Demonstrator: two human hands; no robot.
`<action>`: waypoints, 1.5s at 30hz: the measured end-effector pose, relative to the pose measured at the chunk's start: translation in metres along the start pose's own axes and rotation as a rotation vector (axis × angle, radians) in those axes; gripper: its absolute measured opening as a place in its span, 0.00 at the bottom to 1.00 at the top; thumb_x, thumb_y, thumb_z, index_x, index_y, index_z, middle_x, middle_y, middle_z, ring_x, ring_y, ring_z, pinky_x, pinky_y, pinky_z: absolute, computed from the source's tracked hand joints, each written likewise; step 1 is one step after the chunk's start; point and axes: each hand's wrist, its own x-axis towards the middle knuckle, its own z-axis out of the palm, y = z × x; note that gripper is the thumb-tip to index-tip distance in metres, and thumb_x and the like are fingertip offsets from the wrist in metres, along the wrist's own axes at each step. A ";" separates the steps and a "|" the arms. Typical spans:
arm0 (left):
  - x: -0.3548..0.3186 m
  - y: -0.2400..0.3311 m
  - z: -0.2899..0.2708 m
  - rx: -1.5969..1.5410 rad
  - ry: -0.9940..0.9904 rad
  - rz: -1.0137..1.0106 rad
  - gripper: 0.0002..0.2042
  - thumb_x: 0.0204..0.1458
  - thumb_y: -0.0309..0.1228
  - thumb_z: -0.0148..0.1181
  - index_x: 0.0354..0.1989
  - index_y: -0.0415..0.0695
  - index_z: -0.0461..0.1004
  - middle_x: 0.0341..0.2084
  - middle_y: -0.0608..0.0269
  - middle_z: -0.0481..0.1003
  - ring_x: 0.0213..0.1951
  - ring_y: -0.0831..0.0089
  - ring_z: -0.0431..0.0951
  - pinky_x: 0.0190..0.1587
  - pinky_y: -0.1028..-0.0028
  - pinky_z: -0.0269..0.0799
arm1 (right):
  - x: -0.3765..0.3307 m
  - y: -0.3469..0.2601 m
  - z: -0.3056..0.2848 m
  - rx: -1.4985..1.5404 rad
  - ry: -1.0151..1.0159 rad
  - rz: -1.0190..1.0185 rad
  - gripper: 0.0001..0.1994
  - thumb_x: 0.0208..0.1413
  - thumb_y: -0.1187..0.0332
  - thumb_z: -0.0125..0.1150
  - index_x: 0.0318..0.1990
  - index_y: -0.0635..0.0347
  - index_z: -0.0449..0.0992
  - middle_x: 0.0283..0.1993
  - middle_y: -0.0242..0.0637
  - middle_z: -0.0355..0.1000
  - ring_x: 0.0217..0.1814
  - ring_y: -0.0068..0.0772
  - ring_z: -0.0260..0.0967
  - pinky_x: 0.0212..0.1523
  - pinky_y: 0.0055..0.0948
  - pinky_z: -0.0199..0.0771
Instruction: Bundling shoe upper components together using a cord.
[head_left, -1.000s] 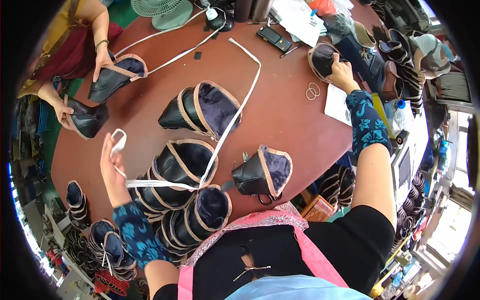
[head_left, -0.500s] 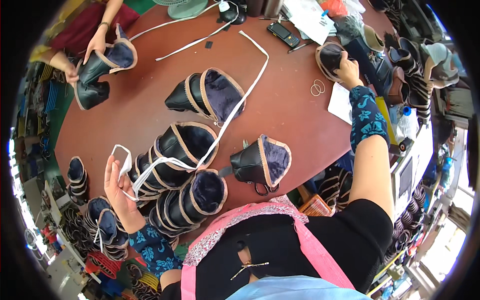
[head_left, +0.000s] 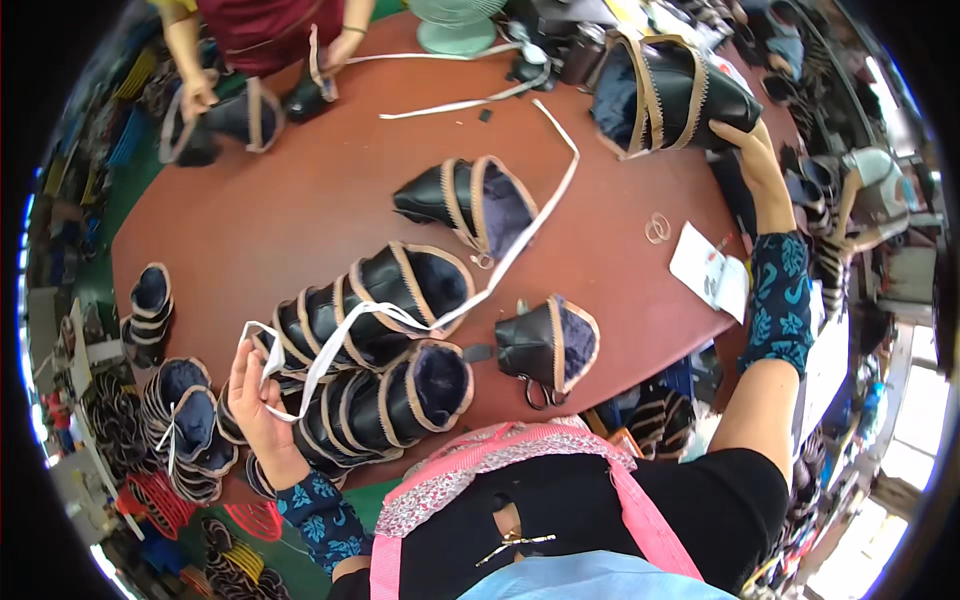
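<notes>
My right hand [head_left: 748, 142] grips the toe end of a nested stack of black shoe uppers [head_left: 680, 100], lifted over the table's far right, the dark fleece-lined opening facing left. At the left, my left hand [head_left: 262, 405] has a white fabric strip [head_left: 325, 362] looped about its raised fingers. The strip trails across two long nested rows of black uppers with tan edging, the far row [head_left: 385, 285] and the near row [head_left: 395, 405], then on toward the far side. Right of them lie a single upper [head_left: 530, 345] and black-handled scissors [head_left: 535, 392] partly beneath it.
Another small stack of uppers [head_left: 465, 200] lies mid-table. Across the brown table [head_left: 240, 230], a co-worker's hands [head_left: 200, 95] handle uppers. A green fan [head_left: 455, 25], rubber bands [head_left: 657, 229] and white papers [head_left: 705, 270] are around. More bundled uppers [head_left: 190, 420] stand at the left.
My right hand has lifted the stack of uppers off the table's far right, its opening now turned left. My left hand still has the strip. The co-worker's hands have moved apart.
</notes>
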 end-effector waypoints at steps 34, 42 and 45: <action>0.415 -0.172 -0.233 1.043 0.089 0.257 0.09 0.67 0.28 0.62 0.51 0.39 0.84 0.42 0.44 0.85 0.47 0.51 0.87 0.50 0.58 0.82 | 0.170 0.036 0.583 -0.707 0.043 -0.054 0.43 0.45 0.62 0.87 0.65 0.68 0.67 0.49 0.56 0.85 0.53 0.58 0.85 0.66 0.49 0.77; 0.419 -0.200 -0.259 1.185 0.209 0.442 0.06 0.73 0.27 0.53 0.51 0.42 0.76 0.53 0.45 0.76 0.55 0.41 0.79 0.57 0.49 0.76 | 0.215 0.017 0.621 0.109 -0.490 0.063 0.32 0.60 0.81 0.68 0.72 0.77 0.67 0.62 0.53 0.81 0.64 0.40 0.79 0.69 0.31 0.75; 0.423 -0.196 -0.252 1.167 0.211 0.418 0.06 0.73 0.27 0.53 0.51 0.42 0.76 0.53 0.46 0.76 0.55 0.42 0.78 0.57 0.49 0.76 | 0.215 0.015 0.622 -0.119 -0.416 0.009 0.34 0.60 0.79 0.71 0.73 0.74 0.64 0.63 0.53 0.80 0.63 0.38 0.79 0.67 0.31 0.76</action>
